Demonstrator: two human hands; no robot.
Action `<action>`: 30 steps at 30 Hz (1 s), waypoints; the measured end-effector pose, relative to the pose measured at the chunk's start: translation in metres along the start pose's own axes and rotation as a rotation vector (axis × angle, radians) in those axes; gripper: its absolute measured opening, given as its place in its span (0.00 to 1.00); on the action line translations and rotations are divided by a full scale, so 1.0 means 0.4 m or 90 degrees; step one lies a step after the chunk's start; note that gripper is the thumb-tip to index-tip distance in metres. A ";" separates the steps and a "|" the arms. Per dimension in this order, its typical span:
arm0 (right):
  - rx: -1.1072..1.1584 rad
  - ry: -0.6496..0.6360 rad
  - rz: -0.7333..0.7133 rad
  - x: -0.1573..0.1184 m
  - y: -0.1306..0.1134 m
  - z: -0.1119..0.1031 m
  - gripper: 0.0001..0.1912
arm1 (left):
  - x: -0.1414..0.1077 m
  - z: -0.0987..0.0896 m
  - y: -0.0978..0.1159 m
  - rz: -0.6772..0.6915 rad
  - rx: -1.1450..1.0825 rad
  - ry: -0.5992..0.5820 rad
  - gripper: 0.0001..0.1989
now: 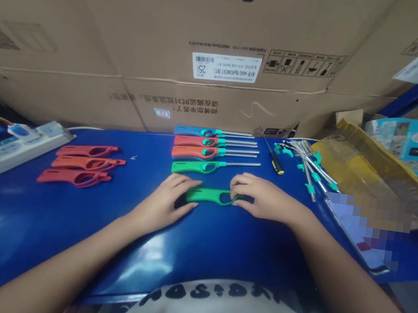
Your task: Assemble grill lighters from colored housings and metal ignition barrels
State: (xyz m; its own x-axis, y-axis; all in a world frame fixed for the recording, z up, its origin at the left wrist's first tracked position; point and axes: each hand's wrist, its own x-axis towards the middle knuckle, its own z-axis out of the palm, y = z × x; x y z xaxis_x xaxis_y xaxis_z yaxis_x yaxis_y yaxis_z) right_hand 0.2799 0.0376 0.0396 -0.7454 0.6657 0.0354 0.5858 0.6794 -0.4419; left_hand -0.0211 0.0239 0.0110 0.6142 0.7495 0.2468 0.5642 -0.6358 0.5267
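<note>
A green lighter body [207, 195] with an open trigger loop lies across the blue table in front of me. My left hand [170, 197] has its fingers and thumb closed round the left end. At the opposite end, my right hand [255, 197] pinches the nose beside the loop; its fingertips hide that part. Just behind is a stack-like row of lighters with metal tubes and teal triggers: a blue one [197, 131], red-orange ones [190, 151] and a green one [195, 166]. Three red-orange bodies [83, 162] without tubes lie to the left.
A black-and-yellow screwdriver [276, 161] lies right of the row, near loose metal tubes and teal triggers [310, 173]. A phone [350, 230], partly blurred out, and a yellow-taped carton [378, 170] are farther right. A power strip [19, 145] stands left; a large cardboard box [130, 52] walls the back.
</note>
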 end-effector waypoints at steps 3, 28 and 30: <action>-0.014 0.009 0.008 0.005 -0.001 0.007 0.04 | -0.003 0.013 -0.002 -0.015 -0.021 0.000 0.19; -0.062 0.075 0.002 0.016 -0.028 0.035 0.09 | -0.017 0.015 0.001 -0.053 -0.067 0.039 0.20; -0.067 0.088 -0.016 0.016 -0.027 0.040 0.08 | -0.017 0.019 0.001 -0.055 -0.069 0.046 0.20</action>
State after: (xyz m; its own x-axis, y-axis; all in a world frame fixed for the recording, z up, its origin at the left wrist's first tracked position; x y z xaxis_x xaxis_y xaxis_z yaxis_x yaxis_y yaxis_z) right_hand 0.2637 0.0298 0.0302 -0.7139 0.6790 0.1710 0.6028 0.7203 -0.3432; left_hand -0.0208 0.0170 0.0034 0.5231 0.8141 0.2522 0.5480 -0.5479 0.6320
